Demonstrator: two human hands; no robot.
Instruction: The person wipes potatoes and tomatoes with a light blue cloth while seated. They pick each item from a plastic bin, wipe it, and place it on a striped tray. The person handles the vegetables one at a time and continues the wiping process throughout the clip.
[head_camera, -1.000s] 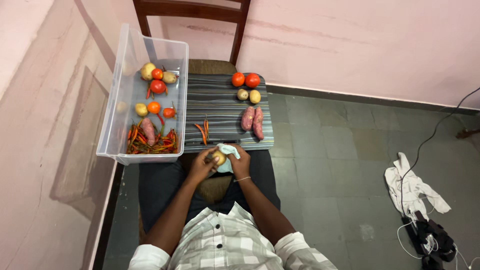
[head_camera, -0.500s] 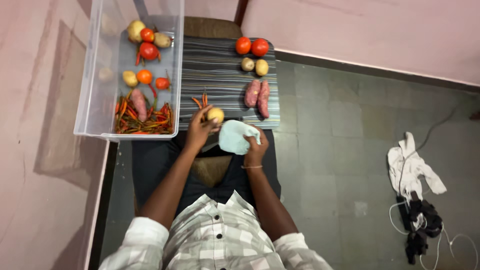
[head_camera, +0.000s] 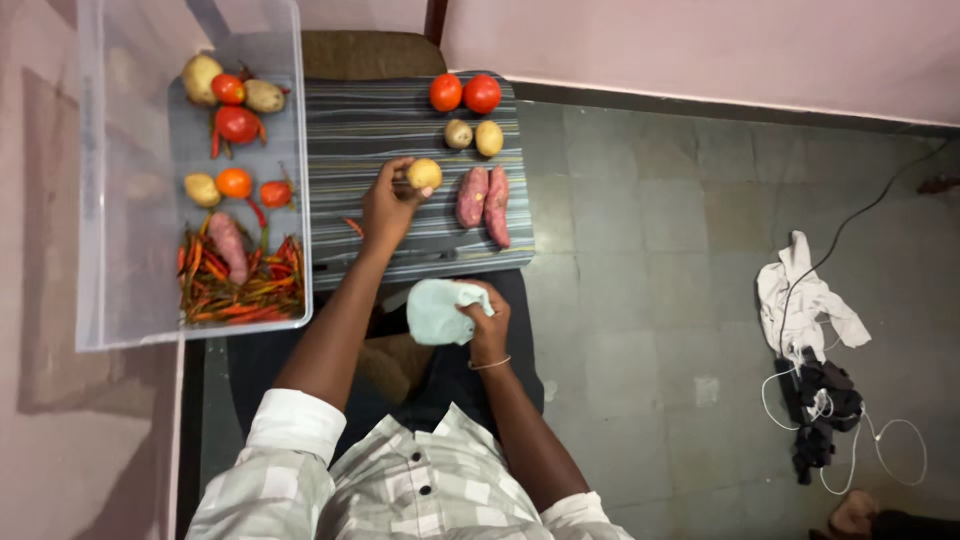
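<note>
My left hand reaches out over the striped mat and holds a small yellow potato just left of two pink sweet potatoes. My right hand stays near my lap, closed on a pale blue cloth. Two more potatoes and two red tomatoes lie farther back on the mat.
A clear plastic bin at the left holds potatoes, tomatoes, a sweet potato and a heap of red chillies. One chilli lies on the mat by my wrist. Crumpled clothes and a white cable lie on the tiled floor at right.
My left hand has carried the potato away from the cloth and forward over the mat toward the sweet potatoes. My right hand has kept the cloth near my lap.
</note>
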